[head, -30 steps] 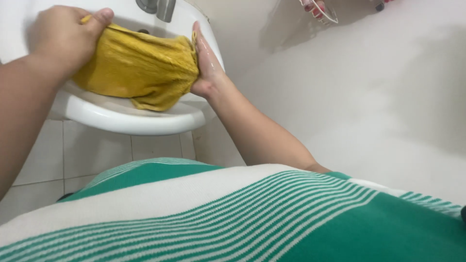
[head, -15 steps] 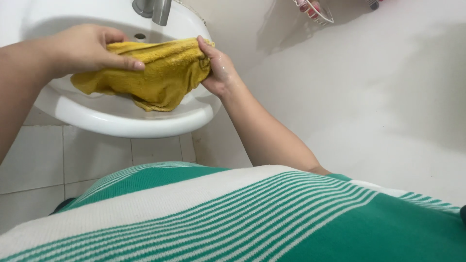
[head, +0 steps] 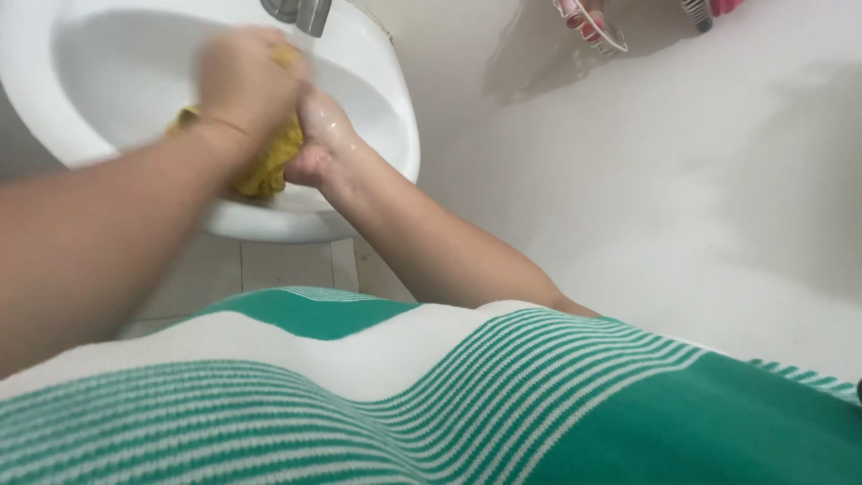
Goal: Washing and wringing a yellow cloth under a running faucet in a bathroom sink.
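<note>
Head view showed the blurred left hand [head: 241, 85] clenched over a bunched yellow cloth [head: 265, 171] above the white sink [head: 108, 81], its fingers wrapped tight around the cloth, while the wet right hand [head: 325, 139] just beside it gripped the same cloth, below the metal tap [head: 301, 11].

One view only, from a camera on the person's head, tilted steeply down the front of the body. A green-and-white striped shirt [head: 503, 404] fills the lower frame, very near. A white sink [head: 377, 99] sits upper left, close by, and a white wall [head: 700, 180] fills the right.
</note>
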